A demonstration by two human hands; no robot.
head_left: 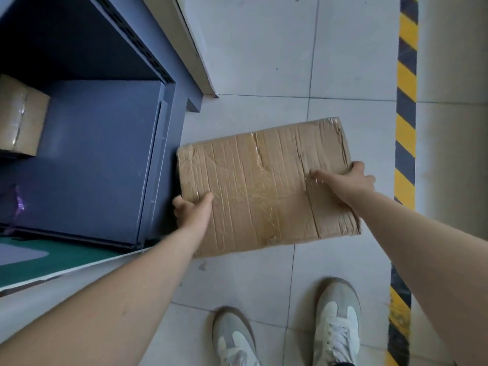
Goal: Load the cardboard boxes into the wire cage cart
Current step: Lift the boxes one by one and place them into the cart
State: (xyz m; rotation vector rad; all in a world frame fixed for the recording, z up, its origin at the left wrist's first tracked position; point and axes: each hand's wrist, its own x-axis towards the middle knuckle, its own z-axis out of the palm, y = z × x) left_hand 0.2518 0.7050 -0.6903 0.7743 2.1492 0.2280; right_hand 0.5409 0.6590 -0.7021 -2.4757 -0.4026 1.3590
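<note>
The tiled floor (264,62) fills most of the view. At the left stands a blue-grey metal unit (92,154) with solid panels, and no wire cage cart can be identified as such. The cardboard box (258,186) in hand is flat and wide, broad face up, held in front of the person with its left short edge just beside the unit's front corner. It appears to be clear of the floor, though this cannot be confirmed. Its long axis runs left to right across the view, the right end angled slightly away from the person. A yellow-and-black hazard stripe (406,101) runs along the floor at the right. A second box (21,120), taped, sits inside the unit at far left. Two shoes (338,323) stand below. The right hand (348,180) grips the right edge, thumb on the top face and fingers wrapped over the side. The left hand (191,211) grips the near-left corner likewise. Assessment: the board is creased, dented and patched with glossy tape, so it is likely light but weakened and liable to buckle mid-span, and slippery where taped. The opposed short edges are the sound places to hold.
</note>
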